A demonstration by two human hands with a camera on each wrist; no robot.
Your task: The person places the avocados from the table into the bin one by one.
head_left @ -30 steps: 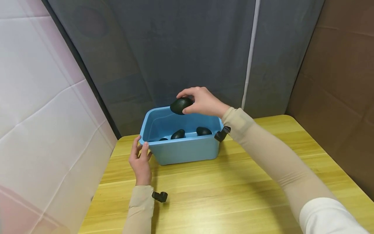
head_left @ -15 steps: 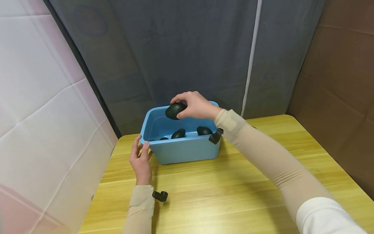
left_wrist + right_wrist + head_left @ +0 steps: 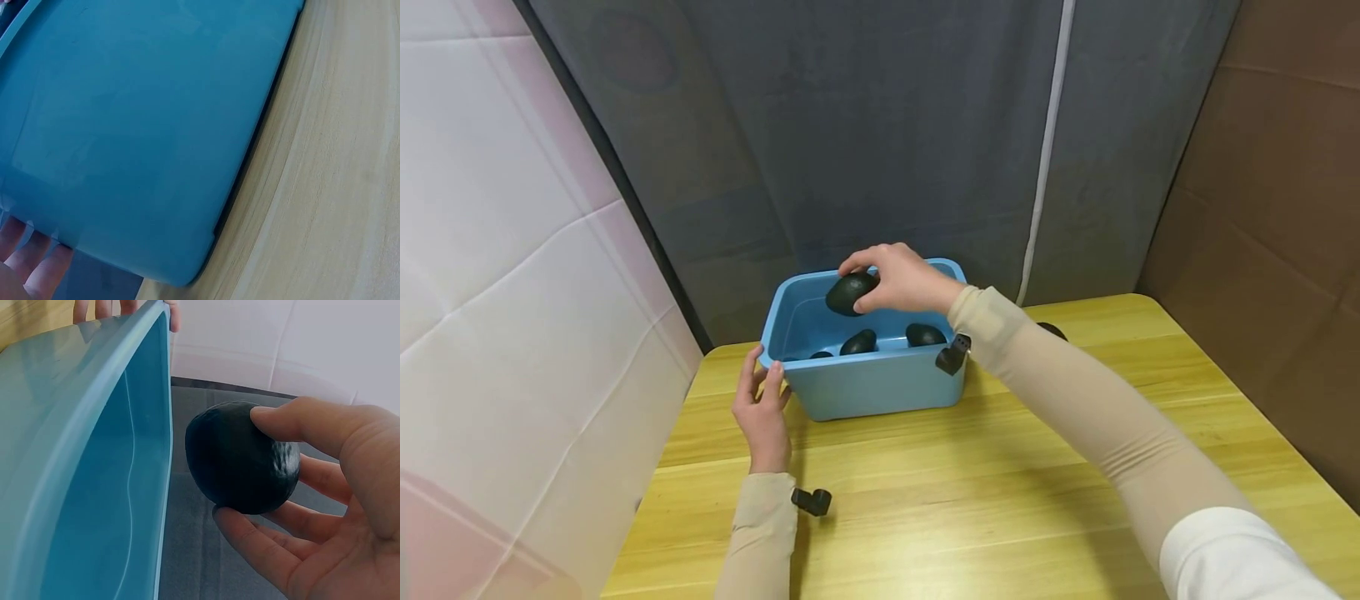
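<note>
Dark avocado (image 3: pixel 847 293) in right hand (image 3: pixel 901 279) over blue bin (image 3: pixel 872 383).

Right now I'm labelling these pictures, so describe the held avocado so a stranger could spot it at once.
Find the blue tub at the far end of the wooden table. The avocado is the dark one in the right hand, above the tub's interior; the other avocados lie on its floor.

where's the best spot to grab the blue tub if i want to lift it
Probably by the flared rim on its two short ends, one hand per side. The left hand already rests at the left corner of the blue tub; the right end is free. The walls look smooth and slightly tapered, so the lip gives the surest hold.
</note>
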